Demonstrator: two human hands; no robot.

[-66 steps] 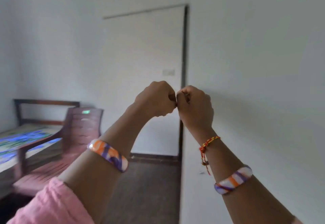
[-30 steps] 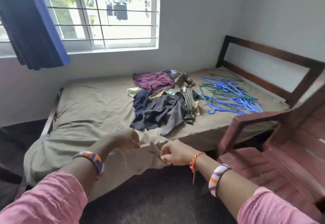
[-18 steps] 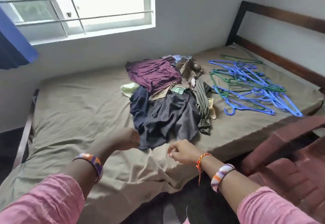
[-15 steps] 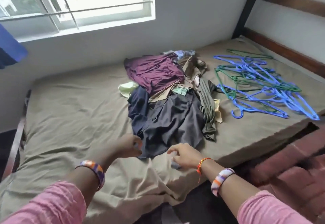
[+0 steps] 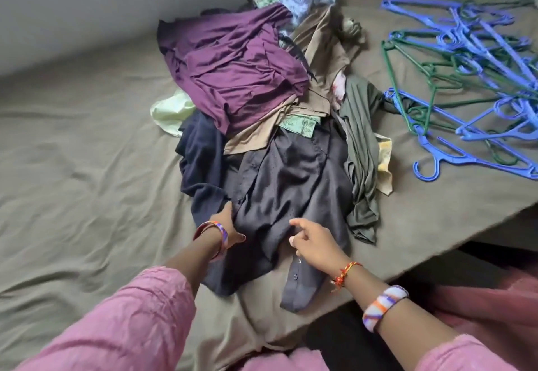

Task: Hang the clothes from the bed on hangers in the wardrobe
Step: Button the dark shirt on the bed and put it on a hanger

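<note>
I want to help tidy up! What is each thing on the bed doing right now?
Dark grey shirt: spread out, nearest on the pile.
Purple garment: crumpled, on top.
Hangers: tangled, lying bare.
Left hand: fingers tucked under the shirt.
Right hand: over the shirt, fingers loosely curled.
</note>
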